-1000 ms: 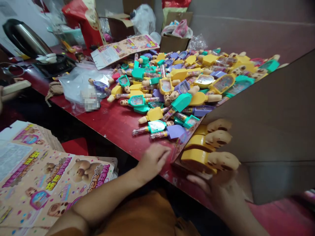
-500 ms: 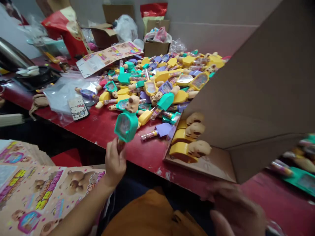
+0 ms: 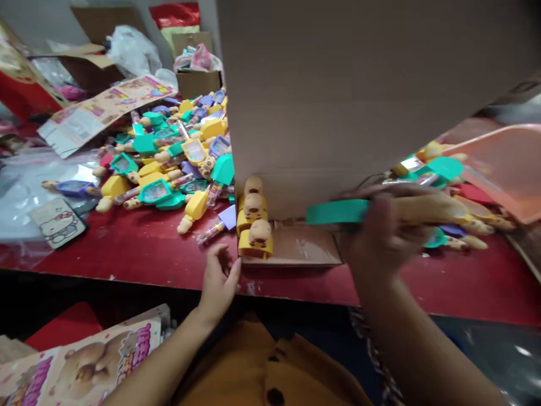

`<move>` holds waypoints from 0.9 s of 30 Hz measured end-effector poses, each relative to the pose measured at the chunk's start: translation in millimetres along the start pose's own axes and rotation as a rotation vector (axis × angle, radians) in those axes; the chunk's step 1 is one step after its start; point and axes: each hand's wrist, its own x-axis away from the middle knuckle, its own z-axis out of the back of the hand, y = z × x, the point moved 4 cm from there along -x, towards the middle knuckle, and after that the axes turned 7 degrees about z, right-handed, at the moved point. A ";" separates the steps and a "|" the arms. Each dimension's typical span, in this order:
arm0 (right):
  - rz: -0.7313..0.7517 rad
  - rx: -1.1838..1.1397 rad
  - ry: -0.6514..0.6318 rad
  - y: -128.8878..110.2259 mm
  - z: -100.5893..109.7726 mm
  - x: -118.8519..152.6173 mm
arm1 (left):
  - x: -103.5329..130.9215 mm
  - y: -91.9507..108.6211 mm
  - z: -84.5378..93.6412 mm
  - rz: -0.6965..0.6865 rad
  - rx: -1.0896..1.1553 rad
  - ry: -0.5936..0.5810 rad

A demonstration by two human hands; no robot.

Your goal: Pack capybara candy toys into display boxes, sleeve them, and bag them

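In my blurred right hand [image 3: 376, 237] is a green bear-topped candy toy [image 3: 336, 212], lying sideways over the right part of an open cardboard box [image 3: 304, 248]. Three yellow bear-headed toys [image 3: 256, 239] stand in a row along the box's left side. Just by the box's front left corner is my left hand [image 3: 220, 279], its fingers loosely bent, the thumb apart from them and nothing between. A heap of green, yellow and purple toys [image 3: 160, 186] lies left of the box. One purple toy [image 3: 228, 217] is close to the box's left wall.
The box's tall raised lid [image 3: 338, 84] blocks the view behind it. More toys [image 3: 443, 169] and an orange tub [image 3: 502, 163] are at right. A Hello Kitty phone case [image 3: 58, 223] lies on the red table [image 3: 160, 254]. Printed bear cartons [image 3: 88, 361] sit at lower left.
My view has turned right. The left hand, which held a green toy upright, is now without it beside the box. My right hand has risen over the box with a green toy.
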 end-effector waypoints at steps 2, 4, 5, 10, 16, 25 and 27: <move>0.054 -0.114 0.092 9.7 -17.5 -1.9 | -4.4 -5.6 -8.0 0.057 0.028 -0.075; 0.045 -0.201 0.007 14.0 -34.2 -1.5 | -4.2 -5.0 -11.3 0.067 0.010 -0.104; 0.025 -0.223 -0.041 14.3 -39.0 -1.1 | -3.1 -4.1 -11.9 0.079 -0.001 -0.114; 0.060 -0.079 -0.135 2.8 -41.3 -3.4 | 1.8 0.6 -12.5 0.145 -0.036 -0.140; 0.067 -0.046 -0.098 1.8 -59.2 -3.2 | -0.1 1.2 -13.9 0.168 -0.003 -0.148; 0.184 -0.045 -0.037 10.0 -55.1 -8.7 | -2.7 4.6 -12.4 0.084 0.014 -0.050; 0.185 -0.002 -0.089 10.5 -53.6 -9.9 | -3.1 3.3 -13.2 0.086 0.016 -0.066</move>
